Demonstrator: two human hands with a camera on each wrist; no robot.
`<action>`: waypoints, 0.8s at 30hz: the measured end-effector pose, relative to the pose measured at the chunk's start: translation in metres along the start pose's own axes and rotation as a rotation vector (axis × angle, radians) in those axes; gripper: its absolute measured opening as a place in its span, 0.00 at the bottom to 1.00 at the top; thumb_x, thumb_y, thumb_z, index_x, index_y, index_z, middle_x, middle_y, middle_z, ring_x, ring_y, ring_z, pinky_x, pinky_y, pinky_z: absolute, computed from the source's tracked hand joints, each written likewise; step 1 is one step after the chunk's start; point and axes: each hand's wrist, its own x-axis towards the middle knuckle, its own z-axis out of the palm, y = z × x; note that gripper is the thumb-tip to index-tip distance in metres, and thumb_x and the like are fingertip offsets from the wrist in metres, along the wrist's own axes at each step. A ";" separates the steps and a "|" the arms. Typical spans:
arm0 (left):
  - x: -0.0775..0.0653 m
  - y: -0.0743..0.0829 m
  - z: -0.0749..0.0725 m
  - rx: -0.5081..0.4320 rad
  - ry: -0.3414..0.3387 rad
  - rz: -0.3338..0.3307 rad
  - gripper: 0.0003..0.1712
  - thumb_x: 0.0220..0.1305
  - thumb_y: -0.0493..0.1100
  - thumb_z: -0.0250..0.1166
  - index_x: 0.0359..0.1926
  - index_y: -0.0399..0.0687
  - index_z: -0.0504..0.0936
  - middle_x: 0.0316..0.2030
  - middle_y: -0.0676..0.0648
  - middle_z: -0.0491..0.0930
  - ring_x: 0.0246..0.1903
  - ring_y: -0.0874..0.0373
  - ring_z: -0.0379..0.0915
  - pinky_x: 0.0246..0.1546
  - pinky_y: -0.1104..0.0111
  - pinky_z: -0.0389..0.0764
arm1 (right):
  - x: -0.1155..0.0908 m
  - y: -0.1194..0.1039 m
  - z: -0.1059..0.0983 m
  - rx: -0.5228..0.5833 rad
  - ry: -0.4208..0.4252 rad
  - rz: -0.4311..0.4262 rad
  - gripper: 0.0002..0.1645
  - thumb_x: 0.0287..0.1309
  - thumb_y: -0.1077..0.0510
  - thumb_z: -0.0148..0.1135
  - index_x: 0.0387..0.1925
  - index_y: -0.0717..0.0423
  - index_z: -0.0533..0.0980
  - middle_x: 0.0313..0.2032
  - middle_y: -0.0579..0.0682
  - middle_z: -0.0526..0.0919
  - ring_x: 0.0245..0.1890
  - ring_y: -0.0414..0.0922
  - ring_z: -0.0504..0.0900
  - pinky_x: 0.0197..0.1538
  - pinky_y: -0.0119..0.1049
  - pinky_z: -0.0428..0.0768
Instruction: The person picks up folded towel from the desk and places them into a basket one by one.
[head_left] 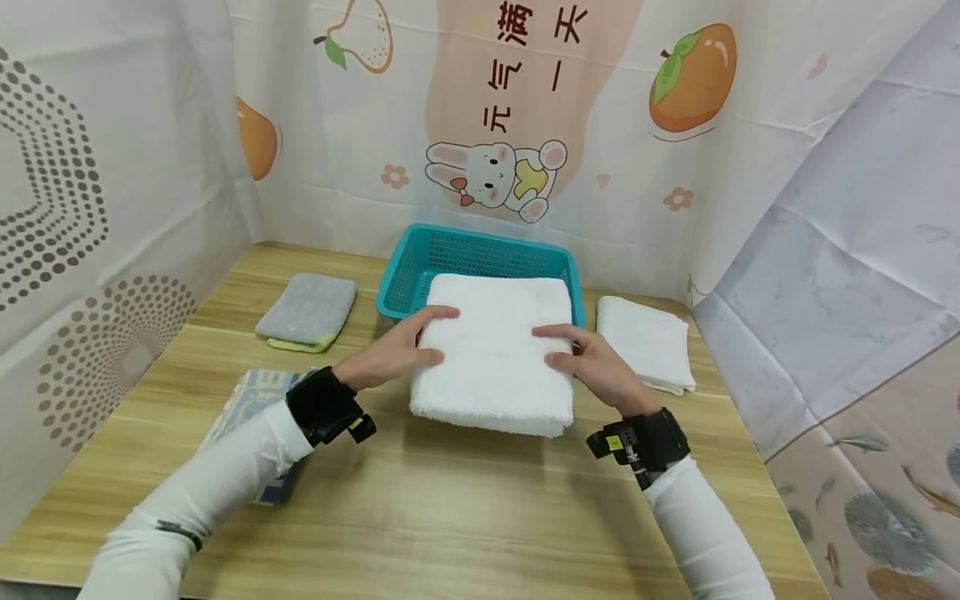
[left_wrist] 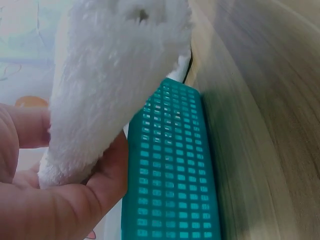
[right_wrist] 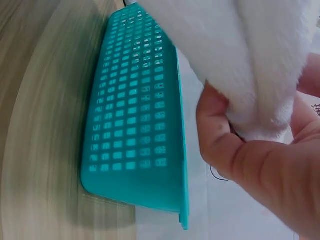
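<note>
A thick, folded white towel (head_left: pixel 495 358) is held up level between both hands, above the table and in front of a teal plastic basket (head_left: pixel 408 275). My left hand (head_left: pixel 393 350) grips its left edge, thumb on top and fingers wrapped beneath, as the left wrist view shows on the fluffy towel (left_wrist: pixel 105 85). On the opposite edge my right hand (head_left: pixel 596 362) pinches the towel the same way; its folded layers show in the right wrist view. The towel's far end overlaps the basket's near rim from the head view, covering part of the basket's inside.
A grey folded cloth with a green edge (head_left: pixel 307 308) lies left of the basket. Nearer, a blue patterned cloth (head_left: pixel 258 396) sits partly under the left forearm. Right of the basket is another folded white cloth (head_left: pixel 645 342). Printed curtains (head_left: pixel 337 125) enclose the wooden table (head_left: pixel 450 517).
</note>
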 end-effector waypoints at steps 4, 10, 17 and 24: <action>0.005 -0.004 0.000 -0.017 0.049 -0.003 0.32 0.72 0.32 0.55 0.73 0.48 0.59 0.75 0.46 0.50 0.70 0.50 0.49 0.67 0.51 0.59 | 0.006 0.004 0.005 0.099 0.049 -0.024 0.26 0.70 0.62 0.57 0.68 0.57 0.70 0.72 0.51 0.61 0.66 0.49 0.60 0.52 0.29 0.73; 0.006 -0.009 0.000 -0.047 0.092 0.065 0.28 0.75 0.35 0.54 0.71 0.43 0.59 0.74 0.43 0.53 0.74 0.50 0.45 0.70 0.51 0.55 | 0.014 0.005 0.011 0.161 0.161 0.000 0.26 0.72 0.64 0.54 0.69 0.53 0.69 0.73 0.49 0.58 0.59 0.46 0.66 0.48 0.28 0.75; 0.011 -0.007 0.001 -0.018 0.158 0.032 0.27 0.73 0.43 0.59 0.68 0.48 0.62 0.73 0.44 0.53 0.68 0.49 0.55 0.65 0.53 0.64 | 0.027 0.006 0.016 0.230 0.299 -0.031 0.26 0.72 0.65 0.51 0.69 0.54 0.68 0.72 0.50 0.58 0.58 0.46 0.69 0.47 0.29 0.77; 0.016 -0.007 -0.002 0.001 0.162 0.018 0.36 0.64 0.35 0.67 0.69 0.48 0.61 0.67 0.41 0.59 0.58 0.46 0.64 0.55 0.55 0.71 | 0.039 0.009 0.021 0.262 0.405 -0.030 0.26 0.72 0.66 0.51 0.69 0.55 0.69 0.70 0.51 0.62 0.59 0.48 0.69 0.48 0.31 0.76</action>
